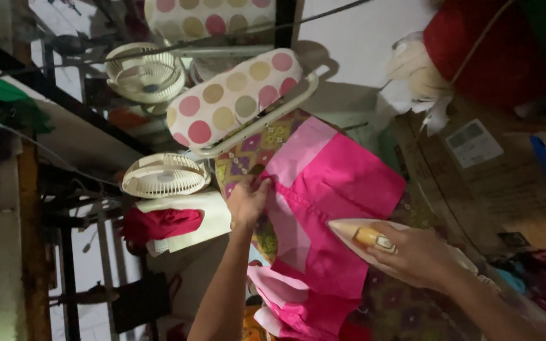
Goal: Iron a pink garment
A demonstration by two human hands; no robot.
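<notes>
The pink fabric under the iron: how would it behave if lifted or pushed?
The pink fabric probably goes floppy when lifted: its lower part hangs bunched off the board. Pushed, it likely wrinkles or slides, perhaps why the left hand pins its edge while the right hand holds the iron.
</notes>
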